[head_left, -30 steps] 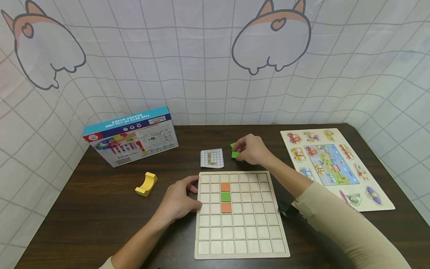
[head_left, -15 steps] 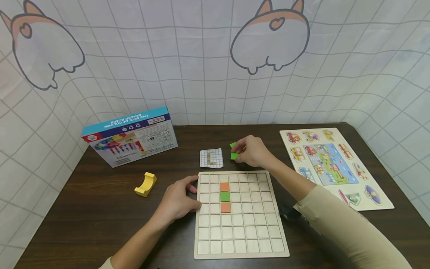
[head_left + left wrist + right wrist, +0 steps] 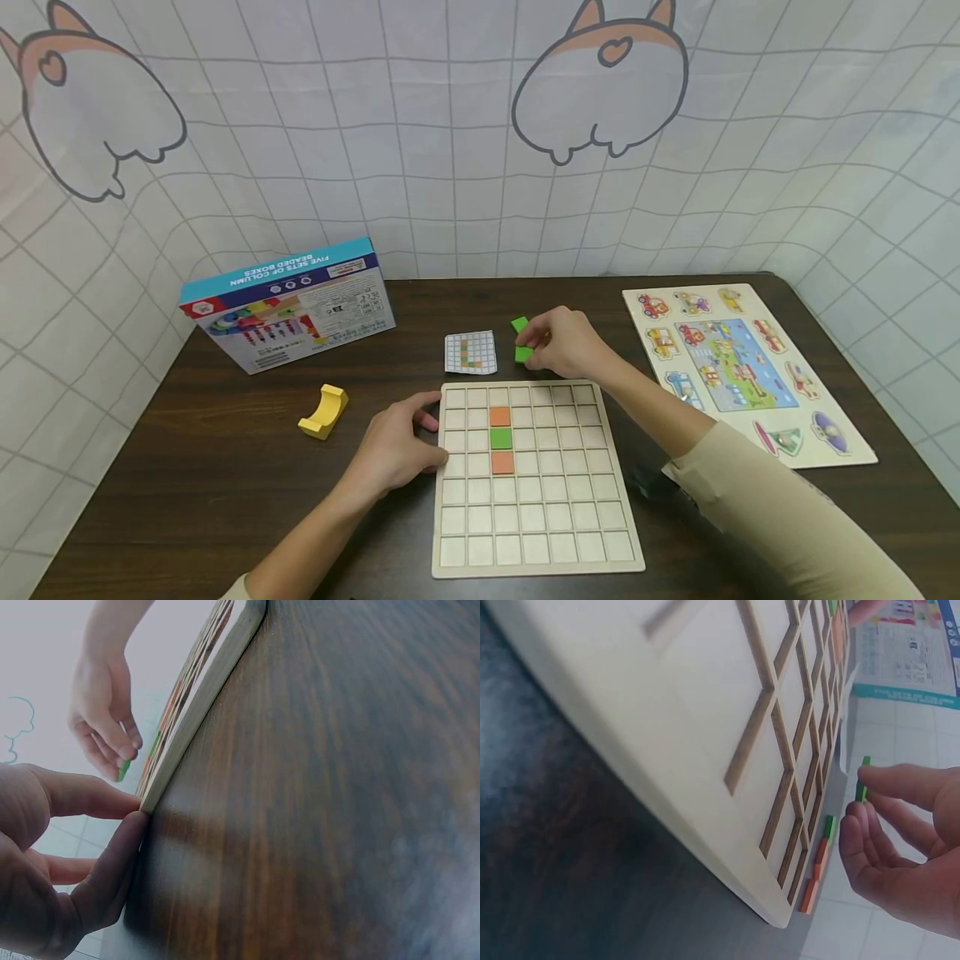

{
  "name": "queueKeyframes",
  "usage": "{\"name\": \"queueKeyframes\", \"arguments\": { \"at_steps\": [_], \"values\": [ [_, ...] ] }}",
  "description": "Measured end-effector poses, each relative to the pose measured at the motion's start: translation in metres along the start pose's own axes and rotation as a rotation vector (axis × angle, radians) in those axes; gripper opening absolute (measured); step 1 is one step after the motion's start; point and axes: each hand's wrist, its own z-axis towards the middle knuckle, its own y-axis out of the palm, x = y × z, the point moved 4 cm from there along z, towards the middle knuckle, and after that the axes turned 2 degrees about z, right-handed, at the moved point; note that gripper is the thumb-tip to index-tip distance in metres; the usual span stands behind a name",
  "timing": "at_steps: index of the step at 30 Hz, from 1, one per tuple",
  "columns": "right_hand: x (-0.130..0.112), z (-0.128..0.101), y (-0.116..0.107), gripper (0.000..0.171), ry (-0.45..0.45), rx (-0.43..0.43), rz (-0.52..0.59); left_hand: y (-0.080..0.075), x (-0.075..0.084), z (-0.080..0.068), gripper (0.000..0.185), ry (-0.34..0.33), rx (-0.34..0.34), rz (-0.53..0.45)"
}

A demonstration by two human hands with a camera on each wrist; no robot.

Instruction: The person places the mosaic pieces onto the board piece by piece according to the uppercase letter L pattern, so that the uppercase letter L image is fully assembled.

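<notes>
A pale wooden grid board [image 3: 536, 525] lies before me. Two orange tiles [image 3: 499, 416] and a green one [image 3: 500, 438] between them sit in one column. My left hand [image 3: 396, 446] touches the board's left edge with thumb and forefinger, seen close up in the left wrist view. Beyond the far edge, my right hand [image 3: 566, 340] pinches a green square tile [image 3: 863, 780] between thumb and fingers. Another green tile [image 3: 519, 324] lies just behind it on the table. In the right wrist view, orange tiles [image 3: 808, 896] lie in line with it; my hand hides them from the head view.
A paper pattern card [image 3: 470, 352] lies left of my right hand. Farther left are a yellow curved block [image 3: 324, 412] and a toy box [image 3: 292, 304]. At right lies a picture puzzle board [image 3: 817, 437], with a dark object [image 3: 651, 482] near my right sleeve.
My right hand has come slightly nearer to the board, drawing the pinched green tile away from the other green one. My left hand stays at the board's edge.
</notes>
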Motion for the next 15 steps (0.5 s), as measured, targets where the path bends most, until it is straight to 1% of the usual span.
{"name": "queueKeyframes", "arguments": {
  "at_steps": [5, 15],
  "values": [
    [-0.001, -0.004, 0.0, 0.021, -0.019, -0.004, -0.014, 0.0, 0.0, 0.0, 0.081, -0.004, 0.0, 0.003],
    [-0.005, -0.013, -0.002, 0.021, -0.028, -0.009, -0.008, 0.0, 0.0, 0.0, 0.081, -0.008, -0.003, 0.0]
  ]
}}
